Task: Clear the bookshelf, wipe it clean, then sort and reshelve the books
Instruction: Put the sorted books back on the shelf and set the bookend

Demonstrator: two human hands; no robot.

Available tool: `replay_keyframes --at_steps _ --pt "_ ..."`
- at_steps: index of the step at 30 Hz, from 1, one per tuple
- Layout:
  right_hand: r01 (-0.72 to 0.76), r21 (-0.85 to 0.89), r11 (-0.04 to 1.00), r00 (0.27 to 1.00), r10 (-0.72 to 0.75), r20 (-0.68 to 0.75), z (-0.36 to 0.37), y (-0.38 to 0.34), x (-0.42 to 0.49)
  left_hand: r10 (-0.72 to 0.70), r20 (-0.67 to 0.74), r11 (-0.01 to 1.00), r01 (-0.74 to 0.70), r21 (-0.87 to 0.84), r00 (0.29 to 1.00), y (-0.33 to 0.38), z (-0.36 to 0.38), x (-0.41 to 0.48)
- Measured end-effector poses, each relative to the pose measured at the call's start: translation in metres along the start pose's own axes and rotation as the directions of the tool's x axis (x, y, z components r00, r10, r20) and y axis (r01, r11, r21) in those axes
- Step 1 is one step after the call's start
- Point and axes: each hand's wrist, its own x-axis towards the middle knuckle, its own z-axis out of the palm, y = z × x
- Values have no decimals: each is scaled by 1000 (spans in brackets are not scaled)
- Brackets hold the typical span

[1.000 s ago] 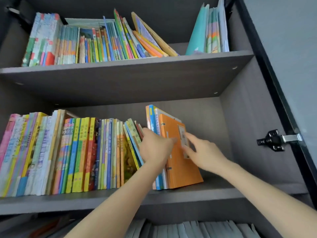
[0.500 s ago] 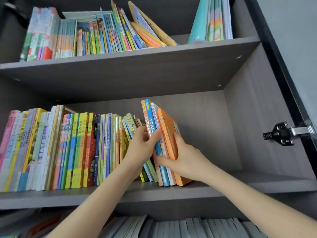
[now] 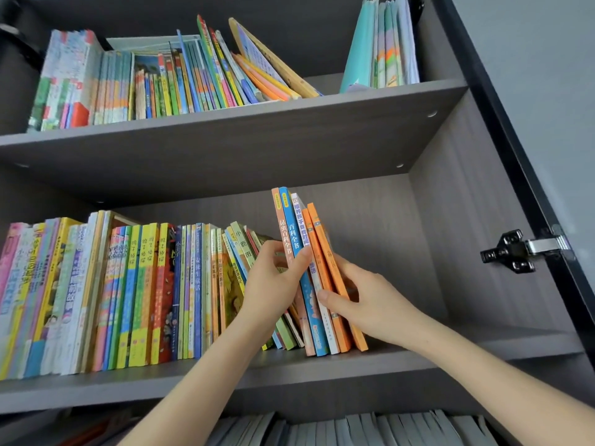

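Both bare arms reach up and forward, converging. Left hand [image 3: 273, 281] curls round the books [image 3: 291, 220] from the left, thumb across their spines. Right hand [image 3: 370, 300] clasps them from the right, thumb in front, fingers behind.

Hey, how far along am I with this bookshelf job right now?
Done: unclear. The upper shelf and middle shelf both hold rows of books, so it's either barely begun or nearly reshelved. In hand: left hand and right hand grip the tall leaning books at the row's right end. Left: no cloth shows, so wiping can't be confirmed; upper-shelf books lean untidily.
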Motion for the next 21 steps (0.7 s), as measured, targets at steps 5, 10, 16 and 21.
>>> replay_keyframes --at_steps 5,10,16,21 --pt "-24 128 991 999 28 -24 -4 1 -1 8 -5 999 -7 54 1000 3 4 1" --pt "-19 96 995 1000 21 -23 -5 -1 0 68 -109 967 -39 251 992 5 16 3" --pt "4 11 1000 998 -3 -56 -15 -5 12 138 -26 935 -121 332 990 6 21 4" --pt "-63 -14 998 998 62 -24 -27 -7 22 131 35 900 -134 415 991 11 23 4"
